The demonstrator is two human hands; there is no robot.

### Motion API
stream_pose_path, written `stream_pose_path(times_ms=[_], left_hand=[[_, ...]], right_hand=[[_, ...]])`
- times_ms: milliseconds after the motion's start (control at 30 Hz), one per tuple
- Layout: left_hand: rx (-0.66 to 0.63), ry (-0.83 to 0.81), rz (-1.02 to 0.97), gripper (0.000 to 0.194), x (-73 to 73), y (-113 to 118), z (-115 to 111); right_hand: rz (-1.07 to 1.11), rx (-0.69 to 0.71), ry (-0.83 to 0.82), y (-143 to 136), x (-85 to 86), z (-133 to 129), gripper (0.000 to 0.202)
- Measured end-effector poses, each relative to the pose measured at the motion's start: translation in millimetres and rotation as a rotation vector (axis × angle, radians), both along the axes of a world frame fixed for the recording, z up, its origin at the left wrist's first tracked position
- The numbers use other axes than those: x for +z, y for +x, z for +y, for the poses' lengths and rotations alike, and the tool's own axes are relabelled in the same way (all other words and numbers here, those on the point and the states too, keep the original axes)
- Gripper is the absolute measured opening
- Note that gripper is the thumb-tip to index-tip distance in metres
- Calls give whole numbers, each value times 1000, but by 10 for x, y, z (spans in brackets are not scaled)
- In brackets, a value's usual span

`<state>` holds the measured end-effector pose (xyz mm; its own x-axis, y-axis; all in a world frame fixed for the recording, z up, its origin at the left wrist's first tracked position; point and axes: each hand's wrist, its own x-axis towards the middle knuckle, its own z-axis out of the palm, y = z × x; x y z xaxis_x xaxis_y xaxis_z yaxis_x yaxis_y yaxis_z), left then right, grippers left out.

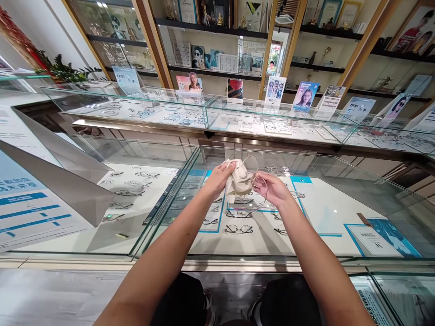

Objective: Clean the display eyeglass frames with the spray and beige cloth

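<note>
A pair of thin wire-rimmed eyeglasses (266, 195) is held up over the glass display case, its round rims standing out against the frames below. My right hand (273, 189) is closed on the rim nearer to it, thumb and fingers pinched together. Bunched against the eyeglasses is a cream cleaning cloth (239, 179), gripped by my left hand (220, 178). The cloth covers part of the frame, so I cannot tell exactly where the left fingers touch it. Directly beneath, dark-rimmed glasses (239, 229) lie inside the case.
The glass display case (272, 256) spans the front, with several frames inside. A folded sign (37, 203) stands on the left. Behind runs a second glass counter (163, 129) carrying upright cards (305, 96). Shelves (217, 71) line the back wall.
</note>
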<state>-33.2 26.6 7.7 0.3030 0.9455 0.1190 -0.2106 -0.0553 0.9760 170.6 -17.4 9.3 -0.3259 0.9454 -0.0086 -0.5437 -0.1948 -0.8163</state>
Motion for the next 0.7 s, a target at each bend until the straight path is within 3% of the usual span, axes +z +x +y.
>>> stream_pose_path(times_ms=[100, 200, 333, 400, 467, 533, 633, 700], left_hand=[[-41, -115, -73, 52, 8, -17, 21], [-65, -121, -64, 49, 58, -51, 0], [-170, -73, 94, 53, 128, -97, -45], [-162, -1, 241, 55, 129, -96, -51], [-77, 119, 373, 52, 108, -74, -51], [85, 234, 447, 47, 83, -40, -65], [370, 425, 428, 39, 65, 26, -154], [441, 593, 410, 31, 58, 77, -257]], right_hand=[[44, -40, 17, 70, 62, -6, 15], [56, -88, 50, 126, 66, 14, 15], [88, -136, 78, 173, 49, 47, 14], [110, -161, 81, 185, 51, 54, 14], [133, -183, 84, 193, 60, 58, 12], [149, -208, 82, 203, 71, 63, 12], [135, -269, 68, 220, 75, 84, 12], [115, -322, 62, 229, 63, 107, 14]])
